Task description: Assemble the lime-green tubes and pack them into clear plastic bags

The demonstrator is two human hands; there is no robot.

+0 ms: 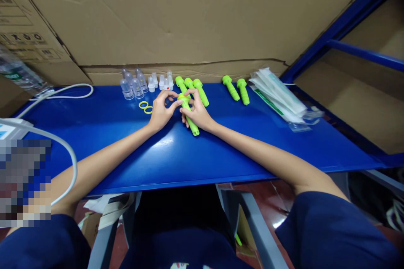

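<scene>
Two bare hands are meeting over the middle of a glossy blue table (pixel 221 155), both working on one bright lime-green plastic tube with a ribbed body and a wider head (pixel 193 126). The tube is lying aslant between them, its head pointing far and left, its narrow end near and right. The right hand (pixel 200 114) is clamping the tube just below the head, fingers wrapping around the body. The left hand (pixel 161 111) is pinching at the head's rim with thumb and index finger — whether those fingertips are also gripping a separate ring is too small to tell.

Two thin yellow rings (pixel 139 105) are lying just left of the left hand. Beyond them, clear domed plastic caps (pixel 127 89) are standing in a cluster, with small whitish stepped plastic pieces (pixel 151 84) to their right. Three more lime-green tubes (pixel 202 92) are lying just beyond the hands, and another pair of green tubes (pixel 232 88) is resting farther right, near a stack of flat plastic packets (pixel 279 96).

The step in hand appears to be fingertip fitting or adjusting at the head. From this pose, the next move would seem to be calling for a steady right-hand grip — and small, even pressure from the left fingertips around the rim.
</scene>
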